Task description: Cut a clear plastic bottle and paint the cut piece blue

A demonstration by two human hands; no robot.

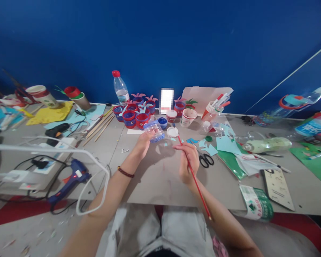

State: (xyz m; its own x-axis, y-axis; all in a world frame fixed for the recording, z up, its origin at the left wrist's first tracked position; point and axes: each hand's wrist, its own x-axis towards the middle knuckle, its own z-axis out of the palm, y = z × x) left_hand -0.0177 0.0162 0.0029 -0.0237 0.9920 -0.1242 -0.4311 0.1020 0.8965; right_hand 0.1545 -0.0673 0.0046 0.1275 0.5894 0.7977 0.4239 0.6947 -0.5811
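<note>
In my left hand (144,142) is a clear plastic piece with blue paint along its edges (157,132), likely a cut bottle section, held a little above the table. My right hand (188,160) is closed round a long red paintbrush (194,176). The brush's bristle end points away from me, over a white round lid (172,132). Just behind the lid stand a jar of blue paint (162,122) and a white-and-red tub (171,115). Several red and blue painted cups (130,118) with leaf-shaped tops cluster at the back left of my left hand.
Black-handled scissors (206,160) and light blue paper scraps (208,148) lie right of my right hand. A blue glue gun (74,178) and a white power strip (48,160) with cables occupy the left. A red-capped bottle (121,89) stands by the blue wall.
</note>
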